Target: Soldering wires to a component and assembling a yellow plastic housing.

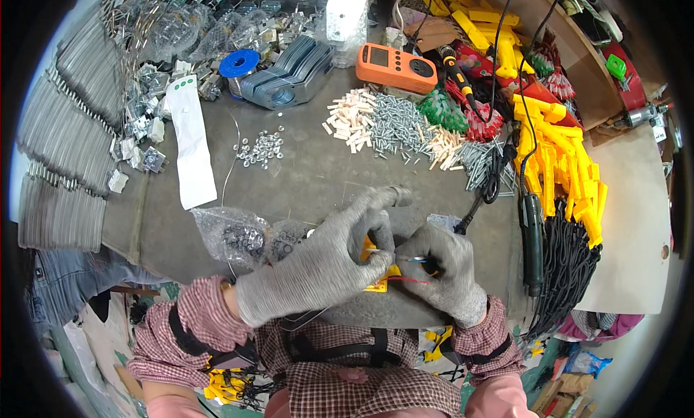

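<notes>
Both my hands wear grey knitted gloves and meet near the table's front edge. My left hand [325,266] is pinched, thumb against finger, on a small thin white piece; its forefinger points away to the right. Close beside it, my right hand [442,270] is curled with its fingertips on a thin light-blue wire [417,259]. A red wire [412,279] runs out just below the fingertips. Under and between the hands lies a yellow plastic part [377,285], mostly covered by the gloves. Whether the white piece and the blue wire join is too small to tell.
Beyond my hands lie piles of screws [405,125], white pegs [350,118] and nuts [262,149]. An orange meter [396,67] stands behind. Yellow housings [560,151], black cables [567,266] and a corded dark tool [532,244] are right; stacked metal plates [69,143] left. Bubble wrap [231,234] touches my left side.
</notes>
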`<state>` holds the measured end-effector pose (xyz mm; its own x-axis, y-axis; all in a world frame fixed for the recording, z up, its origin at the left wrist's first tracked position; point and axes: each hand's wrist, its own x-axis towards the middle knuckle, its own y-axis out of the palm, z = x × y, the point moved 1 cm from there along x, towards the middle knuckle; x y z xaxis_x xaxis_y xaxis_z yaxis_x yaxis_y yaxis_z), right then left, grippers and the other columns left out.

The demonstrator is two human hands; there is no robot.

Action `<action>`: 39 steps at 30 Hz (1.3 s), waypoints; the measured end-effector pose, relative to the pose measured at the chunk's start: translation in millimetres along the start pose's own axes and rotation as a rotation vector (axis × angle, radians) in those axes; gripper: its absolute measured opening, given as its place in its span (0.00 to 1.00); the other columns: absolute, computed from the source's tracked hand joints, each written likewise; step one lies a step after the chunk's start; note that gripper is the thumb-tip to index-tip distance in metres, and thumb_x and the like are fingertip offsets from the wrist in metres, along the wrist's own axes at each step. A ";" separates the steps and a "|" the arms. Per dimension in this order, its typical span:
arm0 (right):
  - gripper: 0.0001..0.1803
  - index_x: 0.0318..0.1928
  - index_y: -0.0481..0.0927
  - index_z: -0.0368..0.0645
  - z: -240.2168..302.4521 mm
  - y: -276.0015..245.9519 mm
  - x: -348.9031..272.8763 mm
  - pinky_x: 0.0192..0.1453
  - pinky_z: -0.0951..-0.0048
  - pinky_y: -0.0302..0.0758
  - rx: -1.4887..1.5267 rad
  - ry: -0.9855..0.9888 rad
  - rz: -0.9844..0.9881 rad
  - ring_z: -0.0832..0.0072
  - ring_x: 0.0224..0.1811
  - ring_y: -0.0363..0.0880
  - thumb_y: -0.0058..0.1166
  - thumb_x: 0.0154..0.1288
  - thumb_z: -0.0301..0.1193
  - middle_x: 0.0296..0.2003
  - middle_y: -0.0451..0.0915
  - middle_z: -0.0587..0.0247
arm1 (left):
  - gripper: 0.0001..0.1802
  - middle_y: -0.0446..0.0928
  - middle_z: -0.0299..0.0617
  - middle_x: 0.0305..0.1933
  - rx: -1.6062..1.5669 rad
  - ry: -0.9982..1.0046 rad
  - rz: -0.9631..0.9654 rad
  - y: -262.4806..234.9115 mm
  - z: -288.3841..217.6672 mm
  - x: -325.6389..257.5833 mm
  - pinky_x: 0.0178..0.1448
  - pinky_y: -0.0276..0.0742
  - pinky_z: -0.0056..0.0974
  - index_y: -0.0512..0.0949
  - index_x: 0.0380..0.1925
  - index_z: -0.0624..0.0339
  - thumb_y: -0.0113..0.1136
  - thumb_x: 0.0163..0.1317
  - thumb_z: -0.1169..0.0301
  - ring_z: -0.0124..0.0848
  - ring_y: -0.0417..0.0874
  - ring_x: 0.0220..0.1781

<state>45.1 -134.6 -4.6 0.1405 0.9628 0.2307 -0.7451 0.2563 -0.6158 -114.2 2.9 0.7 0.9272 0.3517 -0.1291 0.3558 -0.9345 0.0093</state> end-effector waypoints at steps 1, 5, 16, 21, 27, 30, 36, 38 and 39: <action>0.10 0.39 0.82 0.41 1.1 1.6 0.2 0.38 0.68 0.77 0.011 0.136 -0.009 0.65 0.33 0.82 0.68 0.58 0.24 0.35 0.81 0.58 | 0.31 0.79 0.41 0.52 0.322 0.192 -0.044 5.7 -1.8 -1.3 0.72 0.67 0.45 0.74 0.67 0.55 0.65 0.62 0.76 0.36 0.79 0.58; 0.12 0.46 0.82 0.41 11.8 3.4 -2.1 0.38 0.64 0.79 -0.079 0.133 -0.101 0.60 0.34 0.82 0.66 0.62 0.25 0.37 0.81 0.56 | 0.37 0.80 0.39 0.49 0.805 0.451 -0.167 15.6 -2.1 -4.0 0.66 0.68 0.46 0.72 0.68 0.59 0.64 0.54 0.83 0.36 0.80 0.49; 0.18 0.46 0.83 0.40 0.5 -3.8 0.2 0.40 0.61 0.80 0.168 0.339 0.137 0.55 0.37 0.84 0.71 0.58 0.36 0.37 0.83 0.55 | 0.37 0.79 0.36 0.35 0.953 0.517 -0.158 20.3 -7.9 -8.0 0.62 0.66 0.47 0.73 0.67 0.60 0.63 0.53 0.82 0.38 0.78 0.43; 0.16 0.49 0.83 0.44 5.1 -9.4 -3.8 0.41 0.62 0.81 -0.206 0.122 0.132 0.58 0.37 0.85 0.67 0.63 0.34 0.35 0.81 0.58 | 0.30 0.78 0.43 0.60 0.347 0.185 -0.159 3.3 -1.3 -3.9 0.69 0.71 0.44 0.74 0.64 0.61 0.64 0.59 0.81 0.37 0.81 0.58; 0.13 0.49 0.82 0.43 1.4 -10.2 2.7 0.46 0.65 0.81 0.045 0.184 0.182 0.62 0.42 0.85 0.64 0.67 0.33 0.39 0.82 0.56 | 0.25 0.75 0.49 0.68 0.415 0.226 -0.057 -0.2 4.0 1.8 0.72 0.68 0.46 0.76 0.60 0.60 0.63 0.60 0.80 0.42 0.80 0.63; 0.13 0.49 0.82 0.41 -4.7 -16.1 12.4 0.50 0.67 0.80 0.332 0.290 0.270 0.62 0.44 0.85 0.64 0.68 0.33 0.42 0.83 0.54 | 0.29 0.76 0.52 0.65 0.865 0.464 0.010 7.7 -1.2 -5.8 0.73 0.65 0.49 0.75 0.63 0.59 0.63 0.59 0.80 0.44 0.80 0.60; 0.20 0.55 0.81 0.45 8.3 -18.3 -0.1 0.48 0.63 0.82 -0.145 -0.028 0.120 0.60 0.44 0.85 0.68 0.63 0.31 0.46 0.81 0.58 | 0.37 0.73 0.48 0.67 0.151 0.088 -0.023 -1.5 6.0 0.3 0.65 0.76 0.34 0.60 0.73 0.71 0.64 0.66 0.81 0.26 0.81 0.53; 0.20 0.55 0.81 0.45 9.5 -16.0 -6.1 0.45 0.62 0.82 -0.282 -0.124 0.134 0.60 0.43 0.85 0.67 0.62 0.30 0.46 0.80 0.59 | 0.36 0.73 0.48 0.67 0.219 0.122 -0.010 -3.0 7.7 1.8 0.66 0.75 0.33 0.61 0.72 0.71 0.64 0.66 0.81 0.26 0.81 0.53; 0.20 0.55 0.81 0.46 8.3 -15.2 -7.7 0.43 0.62 0.83 -0.347 -0.148 0.149 0.60 0.42 0.85 0.66 0.62 0.30 0.45 0.80 0.60 | 0.36 0.73 0.47 0.66 0.234 0.130 -0.015 -2.5 7.7 1.4 0.66 0.75 0.34 0.62 0.72 0.70 0.64 0.65 0.81 0.27 0.81 0.53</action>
<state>49.9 -146.5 9.2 -0.0662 0.9754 0.2101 -0.4819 0.1531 -0.8627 -114.7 5.2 -7.2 0.9348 0.3552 0.0008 0.3464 -0.9112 -0.2230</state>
